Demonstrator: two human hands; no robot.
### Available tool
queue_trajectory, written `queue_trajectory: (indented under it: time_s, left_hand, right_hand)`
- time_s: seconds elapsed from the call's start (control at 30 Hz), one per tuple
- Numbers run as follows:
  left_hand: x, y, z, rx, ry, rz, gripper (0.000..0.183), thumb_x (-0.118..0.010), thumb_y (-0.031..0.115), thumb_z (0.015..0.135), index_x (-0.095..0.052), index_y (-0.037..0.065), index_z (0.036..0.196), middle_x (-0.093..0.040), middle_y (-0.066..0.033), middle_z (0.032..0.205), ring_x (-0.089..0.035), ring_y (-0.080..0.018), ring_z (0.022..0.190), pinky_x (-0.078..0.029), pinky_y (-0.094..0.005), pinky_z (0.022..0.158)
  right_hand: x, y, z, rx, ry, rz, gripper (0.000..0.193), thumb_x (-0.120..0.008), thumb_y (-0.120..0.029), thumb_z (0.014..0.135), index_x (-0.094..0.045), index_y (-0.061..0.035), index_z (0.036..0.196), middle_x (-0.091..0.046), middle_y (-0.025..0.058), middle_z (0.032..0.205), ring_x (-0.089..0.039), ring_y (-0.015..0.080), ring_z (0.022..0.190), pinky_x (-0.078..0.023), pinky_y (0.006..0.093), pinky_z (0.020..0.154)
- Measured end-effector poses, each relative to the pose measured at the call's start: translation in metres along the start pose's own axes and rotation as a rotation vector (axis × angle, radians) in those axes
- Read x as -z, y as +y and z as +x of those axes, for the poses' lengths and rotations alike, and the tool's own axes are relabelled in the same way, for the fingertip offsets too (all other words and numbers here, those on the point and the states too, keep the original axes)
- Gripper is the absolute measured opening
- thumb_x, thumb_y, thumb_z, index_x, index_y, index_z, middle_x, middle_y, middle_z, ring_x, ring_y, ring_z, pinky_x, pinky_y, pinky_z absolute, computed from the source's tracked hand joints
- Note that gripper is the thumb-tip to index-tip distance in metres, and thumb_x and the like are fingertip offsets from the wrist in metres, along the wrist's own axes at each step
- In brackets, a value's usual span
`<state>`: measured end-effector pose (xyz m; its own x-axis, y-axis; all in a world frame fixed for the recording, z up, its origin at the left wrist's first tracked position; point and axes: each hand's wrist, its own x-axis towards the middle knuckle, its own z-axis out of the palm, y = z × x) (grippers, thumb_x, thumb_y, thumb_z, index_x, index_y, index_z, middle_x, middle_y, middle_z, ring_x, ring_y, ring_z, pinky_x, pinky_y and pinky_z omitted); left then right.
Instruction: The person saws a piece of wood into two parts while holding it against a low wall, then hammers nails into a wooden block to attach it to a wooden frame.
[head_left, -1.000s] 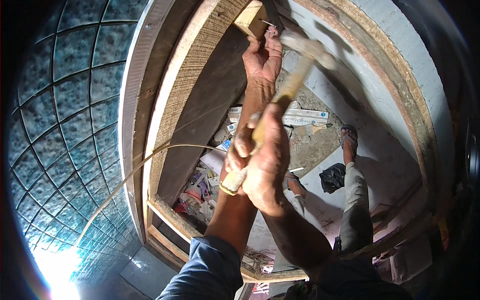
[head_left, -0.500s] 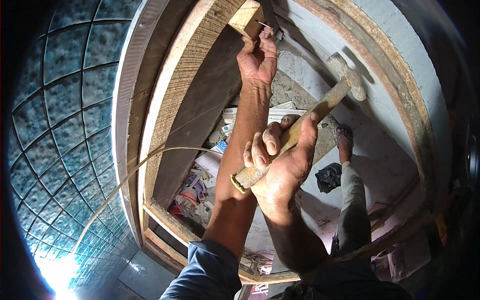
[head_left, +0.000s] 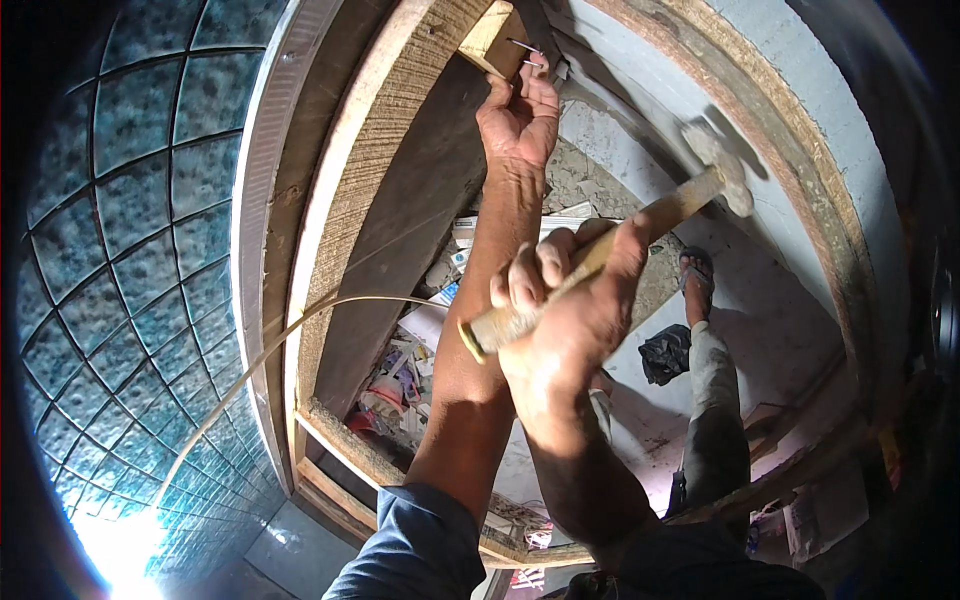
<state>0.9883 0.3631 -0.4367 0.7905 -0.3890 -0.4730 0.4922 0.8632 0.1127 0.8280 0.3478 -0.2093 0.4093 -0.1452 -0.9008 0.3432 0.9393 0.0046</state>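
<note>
My left hand (head_left: pixel 517 120) reaches up to a short wooden block (head_left: pixel 493 38), its thumb against the lower edge and its fingers curled round the side. Two nails (head_left: pixel 526 47) stick out of the block beside the fingertips. The block sits against a long rough-sawn beam (head_left: pixel 360 135). My right hand (head_left: pixel 575 300) is closed round the wooden handle of a hammer (head_left: pixel 683 203), crossing in front of my left forearm. The hammer's dusty head is up to the right, near the pale wall and apart from the nails. Some motion blur softens the right hand.
A wooden frame surrounds the opening. Below lie rubble and scraps (head_left: pixel 400 375), a black plastic bag (head_left: pixel 667 354) and a leg with a sandalled foot (head_left: pixel 697 268). A thin cable (head_left: pixel 235 385) crosses the left side, by a tiled wall (head_left: pixel 125 190) and bright lamp (head_left: pixel 115 545).
The hammer head has swung a little right and down, while the hammer's butt end has risen slightly. My left hand keeps its place on the block.
</note>
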Motion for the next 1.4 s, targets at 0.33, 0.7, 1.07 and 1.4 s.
queue_trajectory:
  time_s: [0.33,0.7,1.07,1.4]
  left_hand:
    - [0.006,0.008,0.000,-0.014,0.024,-0.003,0.027,-0.055,0.022,0.104,-0.060,0.006,0.125,-0.067,-0.0172,0.125,-0.068,-0.0338,0.112,-0.063,-0.0388,0.079]
    - [0.011,0.000,0.005,0.003,0.064,0.037,0.032,-0.054,0.029,0.105,-0.060,0.006,0.127,-0.070,-0.0183,0.123,-0.071,-0.0271,0.105,-0.064,-0.0350,0.078]
    - [0.023,0.002,0.014,0.047,0.047,0.056,0.037,-0.055,0.030,0.105,-0.058,0.005,0.131,-0.071,-0.0152,0.121,-0.071,-0.0254,0.105,-0.064,-0.0340,0.080]
    - [-0.009,-0.009,0.000,0.060,0.030,0.081,0.042,-0.047,0.033,0.107,-0.056,0.004,0.135,-0.063,-0.0153,0.138,-0.064,-0.0306,0.123,-0.058,-0.0434,0.094]
  right_hand:
    - [0.009,0.021,0.006,-0.070,-0.069,-0.037,0.052,-0.047,-0.069,0.099,-0.043,-0.0181,0.091,-0.041,-0.0041,0.060,-0.039,0.0131,0.041,-0.037,0.0322,0.043]
    - [0.012,0.028,0.014,-0.069,-0.055,-0.033,0.052,-0.047,-0.070,0.099,-0.044,-0.0186,0.092,-0.041,-0.0039,0.060,-0.038,0.0137,0.041,-0.038,0.0330,0.044]
    - [0.010,0.027,0.014,-0.064,-0.057,-0.032,0.051,-0.047,-0.070,0.099,-0.045,-0.0190,0.093,-0.041,-0.0037,0.061,-0.038,0.0142,0.042,-0.039,0.0339,0.046]
    - [0.000,0.017,0.007,-0.072,-0.034,-0.039,0.051,-0.046,-0.070,0.099,-0.045,-0.0194,0.094,-0.041,-0.0036,0.062,-0.038,0.0148,0.042,-0.040,0.0346,0.047]
